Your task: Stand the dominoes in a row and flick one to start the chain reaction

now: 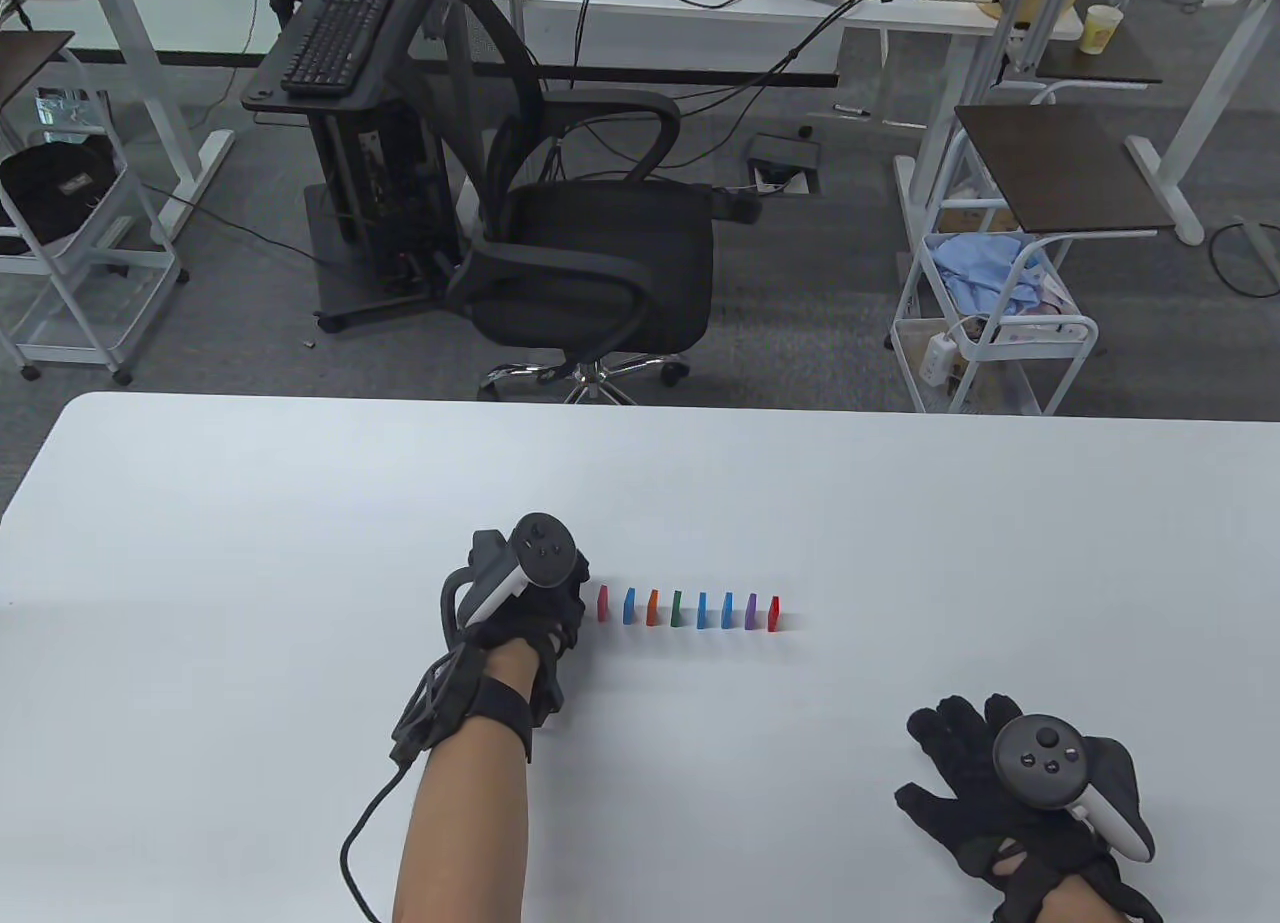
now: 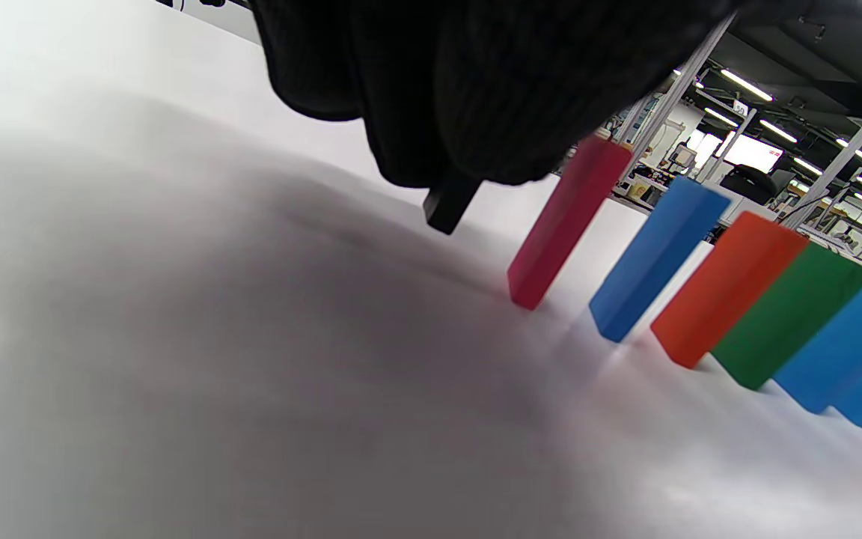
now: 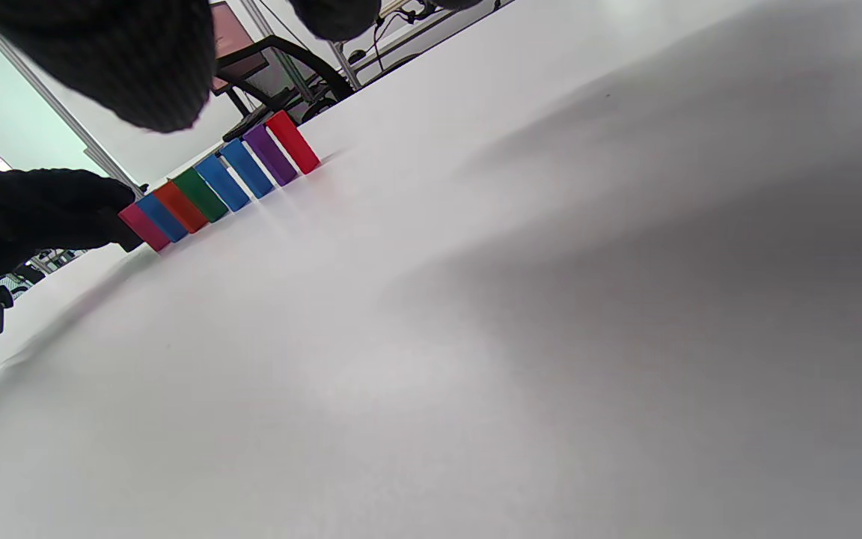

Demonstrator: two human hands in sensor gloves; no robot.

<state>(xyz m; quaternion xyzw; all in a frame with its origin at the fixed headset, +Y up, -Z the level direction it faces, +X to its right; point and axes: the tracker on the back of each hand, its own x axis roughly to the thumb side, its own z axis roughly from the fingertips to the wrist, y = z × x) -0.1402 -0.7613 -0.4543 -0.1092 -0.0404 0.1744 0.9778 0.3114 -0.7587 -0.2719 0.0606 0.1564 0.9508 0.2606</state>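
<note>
Several coloured dominoes stand upright in a row on the white table (image 1: 300, 523), from a pink one (image 1: 603, 603) on the left to a red one (image 1: 774, 612) on the right. My left hand (image 1: 572, 603) sits just left of the pink domino (image 2: 562, 224), fingers curled, with nothing seen in them. In the left wrist view its fingers (image 2: 476, 90) hang by that domino's top; whether they touch is unclear. My right hand (image 1: 955, 748) lies flat on the table, fingers spread, well right of and nearer than the row (image 3: 221, 180).
A black office chair (image 1: 590, 263) stands beyond the table's far edge, with white carts (image 1: 1000, 333) and desks behind it. A cable (image 1: 360, 843) trails from my left wrist to the near edge.
</note>
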